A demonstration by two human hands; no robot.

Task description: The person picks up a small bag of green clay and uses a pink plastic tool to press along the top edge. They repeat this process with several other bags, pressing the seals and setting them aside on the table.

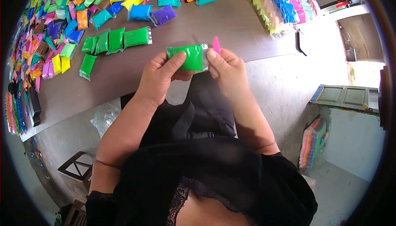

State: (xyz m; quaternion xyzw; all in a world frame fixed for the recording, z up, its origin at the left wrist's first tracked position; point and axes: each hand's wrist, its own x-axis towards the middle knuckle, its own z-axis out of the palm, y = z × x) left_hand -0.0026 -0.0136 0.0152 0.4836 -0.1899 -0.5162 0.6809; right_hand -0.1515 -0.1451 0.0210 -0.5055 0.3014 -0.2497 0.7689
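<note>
Between my two hands, just past the table's near edge, is a green packet [192,58] with a clear end. My left hand [164,70] grips its left side, the thumb lying on top. At the clear right end, my right hand [225,64] pinches the plastic. A pink pointed tool [216,44] sticks up from my right hand; its lower part is hidden by the fingers. Several more green packets [116,40] lie in a row on the table to the left, with a single green packet [87,66] below them.
A big pile of coloured packets [53,28] covers the table's left and back. Rows of pastel packets [280,3] stand at the back right. A black strip [34,107] lies at the left edge, and a stool [76,168] stands on the floor.
</note>
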